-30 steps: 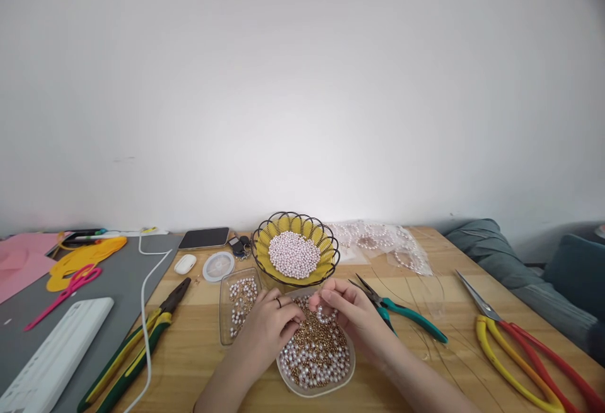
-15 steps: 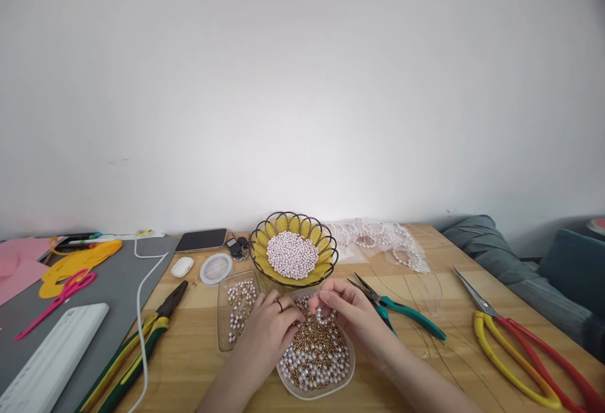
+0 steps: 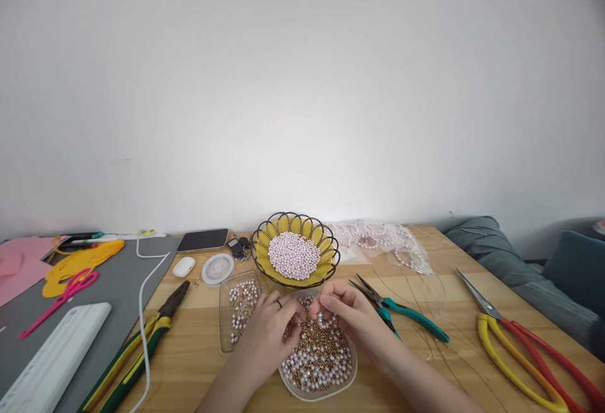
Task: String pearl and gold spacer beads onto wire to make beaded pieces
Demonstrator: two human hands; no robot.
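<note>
A pale, rounded-square tub [image 3: 308,397] holds loose white and gold beads [image 3: 321,362]. Over its upper left part, my left hand [image 3: 271,328] has its fingers bent together low among the beads; whatever they pinch is too small to make out. My right hand [image 3: 353,312] is above the tub's right side, thumb and index finger pressed together. From that pinch hangs a short, curved string of pearly beads [image 3: 325,322]. A clear rectangular box [image 3: 227,345] of mixed beads stands beside my left hand, which partly covers it.
Behind the tub, a yellow wire basket [image 3: 328,268] holds pale beads. Teal-handled pliers [image 3: 416,321] and red-yellow scissors [image 3: 520,350] lie to the right. On the left are large pliers [image 3: 155,328], a white cable [image 3: 142,318], a spool [image 3: 217,269] and a phone [image 3: 203,239].
My left fingertips have shifted slightly over the beads. My right hand keeps its pinch on the bead string. The whole view has slid a little to the right.
</note>
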